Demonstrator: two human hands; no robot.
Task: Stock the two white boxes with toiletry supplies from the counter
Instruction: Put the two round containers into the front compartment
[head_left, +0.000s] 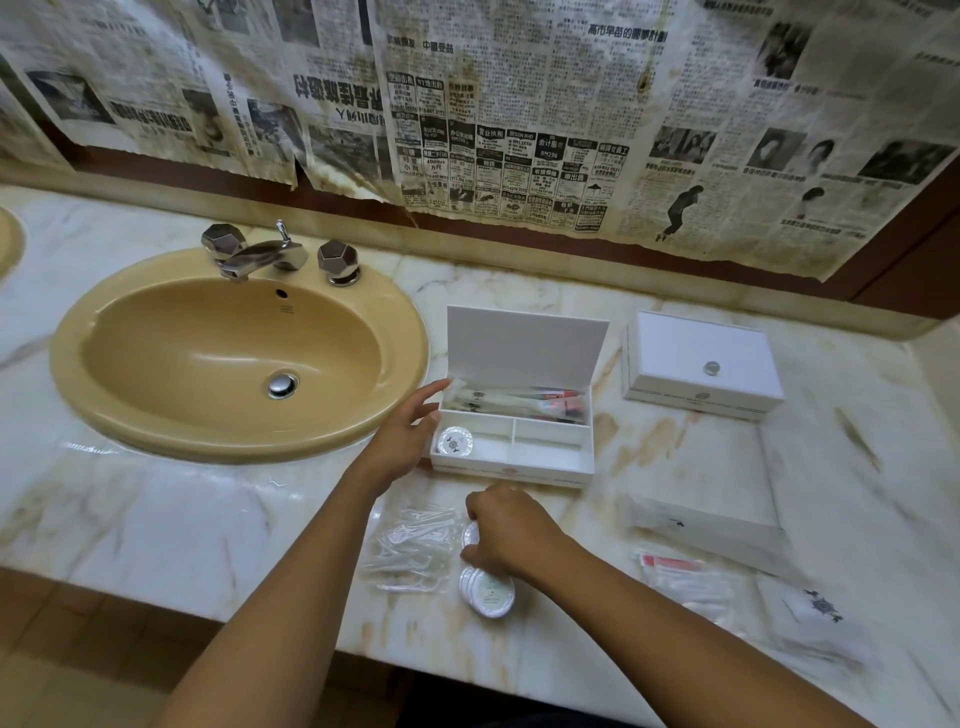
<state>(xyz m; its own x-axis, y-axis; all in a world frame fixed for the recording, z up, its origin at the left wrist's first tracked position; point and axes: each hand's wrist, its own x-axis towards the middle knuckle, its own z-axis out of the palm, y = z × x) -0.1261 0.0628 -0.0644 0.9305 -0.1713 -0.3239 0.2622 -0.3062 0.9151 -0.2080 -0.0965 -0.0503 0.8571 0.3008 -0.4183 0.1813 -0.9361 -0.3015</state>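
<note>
An open white box (519, 462) stands on the marble counter, lid up. Its back compartment holds wrapped toothbrush packets (519, 401). A round white soap (454, 441) lies in its front left compartment; the front right one is bare. My left hand (410, 434) rests open against the box's left side. My right hand (506, 532) is closed over a round white soap (470, 535) in front of the box. More round soaps (488, 592) are stacked just below it. A second white box (701, 364), lid down, sits to the right.
Clear packets of floss picks (410, 551) lie left of the soaps. Long wrapped packets (706, 530) and small sachets (691, 577) lie at the right front. A tan sink (234, 353) with a chrome tap (260, 254) fills the left. Newspaper covers the wall.
</note>
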